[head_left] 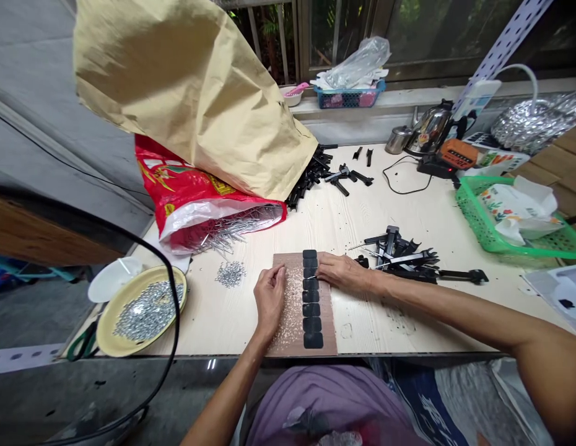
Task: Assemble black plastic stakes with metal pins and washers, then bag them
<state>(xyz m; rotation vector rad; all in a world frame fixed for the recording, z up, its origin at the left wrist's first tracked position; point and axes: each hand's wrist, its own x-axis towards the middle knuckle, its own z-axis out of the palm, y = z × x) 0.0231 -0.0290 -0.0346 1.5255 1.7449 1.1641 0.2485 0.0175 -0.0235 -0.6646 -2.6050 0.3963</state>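
Note:
A brown board lies at the table's front edge, with a column of black rounded pads along it. My left hand rests on the board's left side, its fingers curled together; anything inside them is hidden. Over the upper pads, my right hand has its fingers pinched at the column's right edge. A small shiny sliver shows by those fingertips, too small to name. Right of that hand lies a pile of black plastic parts, some with thin metal rods. Small metal pieces form a heap left of the board.
A yellow bowl of small metal pieces stands at the left. Behind it, a red bag spills thin metal rods, and a large tan sack spills black parts. A green basket and a kettle stand at the right.

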